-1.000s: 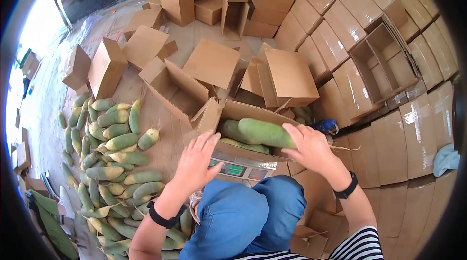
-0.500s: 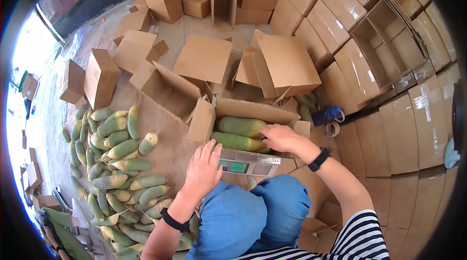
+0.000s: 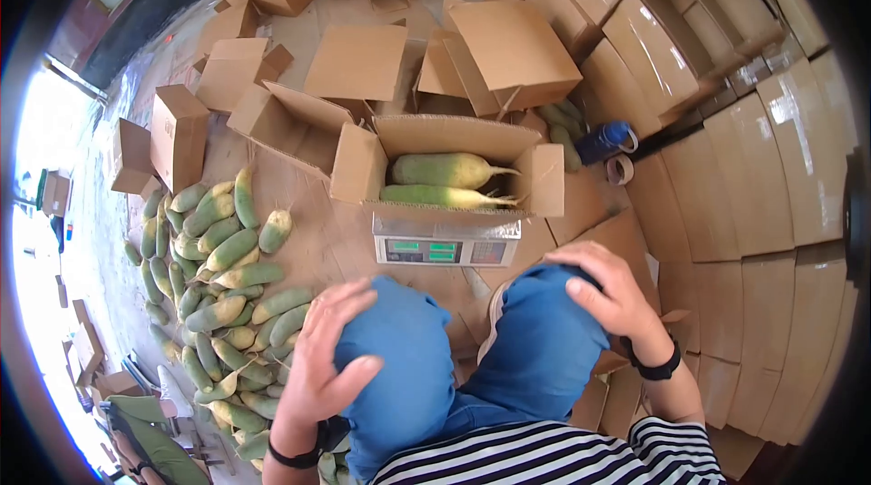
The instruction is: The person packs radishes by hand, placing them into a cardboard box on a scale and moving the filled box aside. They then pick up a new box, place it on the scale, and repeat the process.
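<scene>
My left hand [image 3: 334, 349] rests on my left knee, fingers spread and nothing in it. On the other knee lies my right hand [image 3: 599, 284], also open and holding nothing. In front of my knees an open cardboard box [image 3: 358, 164] stands on a digital scale [image 3: 449, 249] with lit green displays. Two large green radishes [image 3: 440, 171] lie side by side inside the box, their pale root ends pointing right. What lies beneath them is hidden.
A heap of green radishes [image 3: 218, 303] covers the floor at left. Open cartons [image 3: 299, 136] stand behind the scale. Stacked boxes [image 3: 726, 176] form a wall at right, with a blue bottle [image 3: 603, 142] and a tape roll [image 3: 620, 169] near it. Another person [image 3: 150, 435] shows at lower left.
Both hands have left the box and come back to my knees. The right hand let go of the radishes. My view has shifted, showing more of the scale and my legs.
</scene>
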{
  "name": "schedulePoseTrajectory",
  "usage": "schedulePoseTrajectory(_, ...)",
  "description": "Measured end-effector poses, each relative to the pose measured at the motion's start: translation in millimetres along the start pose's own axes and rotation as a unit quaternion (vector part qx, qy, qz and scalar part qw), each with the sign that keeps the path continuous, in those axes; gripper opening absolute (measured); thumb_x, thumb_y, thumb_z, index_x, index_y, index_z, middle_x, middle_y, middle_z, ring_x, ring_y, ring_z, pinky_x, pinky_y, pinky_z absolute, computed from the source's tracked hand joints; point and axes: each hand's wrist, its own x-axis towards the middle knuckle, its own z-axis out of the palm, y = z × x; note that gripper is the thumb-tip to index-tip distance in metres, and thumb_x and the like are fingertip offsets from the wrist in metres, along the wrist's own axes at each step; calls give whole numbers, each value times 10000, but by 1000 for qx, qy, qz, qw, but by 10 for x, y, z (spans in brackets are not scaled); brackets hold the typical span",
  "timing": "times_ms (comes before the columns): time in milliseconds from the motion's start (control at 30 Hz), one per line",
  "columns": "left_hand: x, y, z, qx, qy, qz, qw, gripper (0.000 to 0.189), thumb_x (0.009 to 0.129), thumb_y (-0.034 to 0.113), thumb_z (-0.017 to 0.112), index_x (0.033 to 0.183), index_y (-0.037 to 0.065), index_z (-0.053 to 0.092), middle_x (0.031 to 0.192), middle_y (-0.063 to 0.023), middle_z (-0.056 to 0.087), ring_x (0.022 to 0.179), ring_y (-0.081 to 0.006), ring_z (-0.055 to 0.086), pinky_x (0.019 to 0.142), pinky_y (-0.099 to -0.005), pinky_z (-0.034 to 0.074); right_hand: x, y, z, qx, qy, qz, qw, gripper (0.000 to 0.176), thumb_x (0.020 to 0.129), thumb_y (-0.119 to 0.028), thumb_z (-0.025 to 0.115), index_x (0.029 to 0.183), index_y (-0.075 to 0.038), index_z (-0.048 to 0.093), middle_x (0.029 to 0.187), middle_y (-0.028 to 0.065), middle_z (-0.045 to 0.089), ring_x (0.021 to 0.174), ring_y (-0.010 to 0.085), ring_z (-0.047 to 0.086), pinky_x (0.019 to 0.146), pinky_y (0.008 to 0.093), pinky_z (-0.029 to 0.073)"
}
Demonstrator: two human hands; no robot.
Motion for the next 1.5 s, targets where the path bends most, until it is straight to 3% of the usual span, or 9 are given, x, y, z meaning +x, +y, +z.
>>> schedulePoseTrajectory(167, -37, -74, 170, 34, 53, 32, 997, 569, 893, 416, 500, 1240, -35, 516, 1278, -246, 524, 1194, -408, 486, 1043, -465, 347, -60, 3, 26, -1, 13, -4, 1000, 379, 917, -273, 504, 1115, 29, 619, 1087, 195, 643, 1030, 342, 596, 924, 400, 442)
schedulePoseTrajectory(600, -66, -52, 254, 25, 80, 48, 995, 580, 911, 446, 503, 1211, -50, 533, 1253, -238, 544, 1205, -378, 499, 1041, -441, 358, -116, 26, 158, 2, 70, -33, 997, 296, 930, -235, 521, 1105, -23, 631, 1069, 164, 644, 1033, 330, 590, 919, 389, 456)
schedulePoseTrajectory(733, 62, -248, 278, -216, 140, -67, 964, 627, 919, 487, 524, 1282, -23, 495, 1286, -150, 531, 1197, -250, 516, 1001, -390, 408, -150, -21, 232, 51, 163, -31, 985, 293, 919, -205, 569, 1143, -22, 613, 1149, 166, 611, 1068, 327, 586, 948, 369, 449)
schedulePoseTrajectory(800, 221, -357, 104, -250, 161, -142, 944, 567, 921, 411, 578, 1285, -15, 493, 1294, -132, 522, 1162, -208, 524, 959, -362, 440, -173, 166, 196, 97, 205, 16, 974, 308, 923, -182, 581, 1175, -6, 592, 1146, 142, 605, 1061, 243, 596, 940, 335, 456)
schedulePoseTrajectory(933, 591, -1199, -62, -101, 141, -225, 959, 509, 918, 364, 610, 1230, -30, 533, 1112, -103, 605, 998, -164, 586, 802, -306, 498, -153, 781, 123, 149, 283, 128, 939, 355, 926, -202, 594, 1223, -11, 562, 1066, 124, 622, 918, 162, 628, 811, 300, 510)
schedulePoseTrajectory(1133, 1315, -1909, -194, 9, 67, -279, 958, 412, 912, 353, 621, 1070, -27, 629, 765, -50, 631, 659, -126, 582, 604, -284, 486, 123, 1322, 238, 49, 212, 191, 957, 629, 843, -485, 661, 1239, -10, 546, 1068, 191, 644, 924, 282, 649, 790, 388, 527)
schedulePoseTrajectory(1233, 1667, -1839, -227, 114, -35, -279, 953, 348, 891, 278, 634, 1019, -46, 640, 825, -83, 659, 785, -125, 601, 705, -280, 486, 466, 1271, 190, 97, 174, 242, 950, 758, 792, -579, 659, 1209, 42, 532, 1038, 220, 645, 958, 343, 633, 802, 422, 504)
schedulePoseTrajectory(1333, 1864, -1959, -210, 48, -76, -275, 957, 337, 879, 224, 622, 1076, -50, 633, 969, -89, 680, 862, -135, 608, 800, -288, 483, 800, 1385, 276, 61, 187, 254, 947, 582, 819, -475, 630, 1106, 21, 528, 955, 237, 644, 904, 399, 624, 786, 472, 493)
schedulePoseTrajectory(1500, 2005, -1776, -172, 84, -126, -282, 947, 286, 864, 169, 588, 1070, -24, 636, 900, -51, 669, 748, -118, 586, 674, -273, 475, 860, 1567, 344, 15, 143, 302, 942, 423, 870, -386, 525, 991, 9, 615, 942, 225, 660, 913, 407, 620, 796, 491, 494)
